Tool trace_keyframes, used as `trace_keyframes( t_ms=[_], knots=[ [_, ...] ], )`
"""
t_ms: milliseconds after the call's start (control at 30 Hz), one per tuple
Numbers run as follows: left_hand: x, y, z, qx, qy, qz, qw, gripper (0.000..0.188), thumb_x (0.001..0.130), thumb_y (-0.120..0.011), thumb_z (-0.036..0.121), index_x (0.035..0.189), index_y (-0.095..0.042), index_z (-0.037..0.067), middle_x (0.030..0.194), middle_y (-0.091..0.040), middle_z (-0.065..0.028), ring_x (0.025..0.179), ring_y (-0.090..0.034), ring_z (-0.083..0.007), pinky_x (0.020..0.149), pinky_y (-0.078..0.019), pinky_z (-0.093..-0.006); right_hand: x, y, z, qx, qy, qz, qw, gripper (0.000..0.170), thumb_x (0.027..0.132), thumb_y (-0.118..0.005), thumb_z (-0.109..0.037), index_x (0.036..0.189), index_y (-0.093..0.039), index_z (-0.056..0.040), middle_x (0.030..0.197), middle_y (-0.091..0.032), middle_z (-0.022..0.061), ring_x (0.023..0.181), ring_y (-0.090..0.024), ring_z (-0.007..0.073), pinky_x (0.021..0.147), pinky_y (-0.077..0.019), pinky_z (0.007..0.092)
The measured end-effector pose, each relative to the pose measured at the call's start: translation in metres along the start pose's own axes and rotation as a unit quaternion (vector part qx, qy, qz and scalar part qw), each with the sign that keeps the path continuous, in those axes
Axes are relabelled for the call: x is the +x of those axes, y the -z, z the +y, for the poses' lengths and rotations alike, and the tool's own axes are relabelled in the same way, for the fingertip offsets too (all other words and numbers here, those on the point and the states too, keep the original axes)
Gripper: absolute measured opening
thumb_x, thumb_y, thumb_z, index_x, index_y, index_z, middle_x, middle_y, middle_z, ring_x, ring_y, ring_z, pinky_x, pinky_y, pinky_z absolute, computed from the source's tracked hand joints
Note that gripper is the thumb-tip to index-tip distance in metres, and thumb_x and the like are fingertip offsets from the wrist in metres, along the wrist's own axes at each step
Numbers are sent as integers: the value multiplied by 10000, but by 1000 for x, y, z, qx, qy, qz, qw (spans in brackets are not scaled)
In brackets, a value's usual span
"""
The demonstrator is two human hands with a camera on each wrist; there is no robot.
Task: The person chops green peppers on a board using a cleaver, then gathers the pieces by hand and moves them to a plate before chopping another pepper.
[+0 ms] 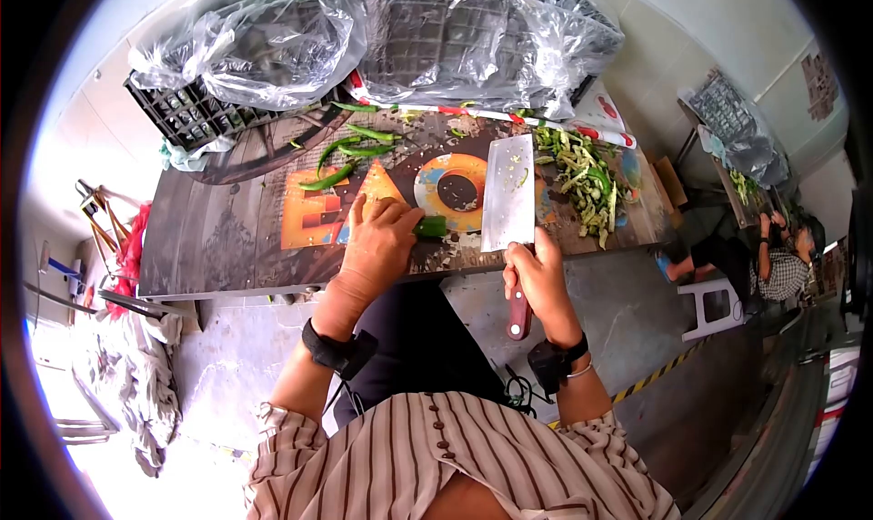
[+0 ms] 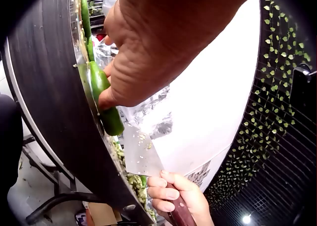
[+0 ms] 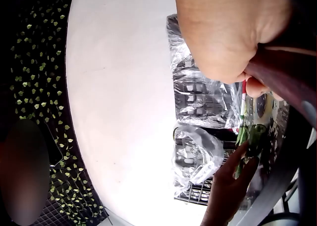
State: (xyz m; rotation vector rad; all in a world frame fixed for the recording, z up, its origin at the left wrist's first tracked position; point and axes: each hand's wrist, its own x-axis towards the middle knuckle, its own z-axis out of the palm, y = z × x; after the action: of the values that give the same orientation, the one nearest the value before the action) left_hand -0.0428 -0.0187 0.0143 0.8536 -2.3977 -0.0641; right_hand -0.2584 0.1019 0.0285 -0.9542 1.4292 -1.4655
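My left hand (image 1: pixel 380 238) holds a green pepper (image 1: pixel 431 226) down near the table's front edge, its right end sticking out past the fingers. In the left wrist view, thumb and fingers grip the sides of the pepper (image 2: pixel 113 121). My right hand (image 1: pixel 538 275) grips the brown handle (image 1: pixel 518 315) of a cleaver (image 1: pixel 509 193). Its broad blade, flecked with green bits, stands to the right of the pepper with a gap between them. Beyond the left hand lie several whole green peppers (image 1: pixel 327 178). Chopped pepper pieces (image 1: pixel 582 179) are heaped right of the blade.
Two black crates (image 1: pixel 168 115) lined with clear plastic bags (image 1: pixel 273 52) stand along the table's back. The patterned table (image 1: pixel 209 238) has its front edge close to my lap. At far right, another person (image 1: pixel 773 270) works by a second table, near a white stool (image 1: pixel 712 309).
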Motion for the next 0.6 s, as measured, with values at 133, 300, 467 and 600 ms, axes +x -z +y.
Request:
trace_keyframes(
  t_ms=[133, 300, 467, 600],
  knots=[
    [4, -1, 5, -24, 31, -11, 999, 447, 755, -689, 112, 1193, -600, 95, 1022, -638, -67, 1023, -560, -256, 976, -363, -444, 0, -2, 4, 0, -8, -1, 1000, 102, 936, -515, -62, 900, -432, -16, 684, -492, 40, 440, -512, 111, 367, -442, 272],
    [18, 14, 1, -169, 212, 70, 960, 557, 790, -721, 142, 1299, -511, 55, 1040, -635, -169, 815, -602, -339, 790, -483, -431, -2, -1, -1, 6, -5, 5, 1000, 88, 941, -511, -64, 916, -442, -16, 679, -496, 41, 443, -509, 107, 374, -447, 269],
    [12, 14, -9, -213, 257, 62, 941, 509, 831, -662, 103, 1320, -520, 102, 1123, -603, -177, 885, -638, -339, 769, -514, -421, -3, 1, 1, -14, -8, 3, 1000, 84, 950, -522, -87, 938, -464, -28, 728, -515, 39, 500, -501, 88, 406, -455, 268],
    [3, 13, -24, -183, 157, 11, 970, 416, 851, -562, 12, 1259, -588, 87, 1219, -561, -154, 987, -614, -329, 841, -506, -399, -4, -3, 5, 6, -13, 11, 1000, 111, 939, -524, -64, 903, -429, -20, 677, -498, 39, 447, -510, 104, 375, -448, 269]
  ],
)
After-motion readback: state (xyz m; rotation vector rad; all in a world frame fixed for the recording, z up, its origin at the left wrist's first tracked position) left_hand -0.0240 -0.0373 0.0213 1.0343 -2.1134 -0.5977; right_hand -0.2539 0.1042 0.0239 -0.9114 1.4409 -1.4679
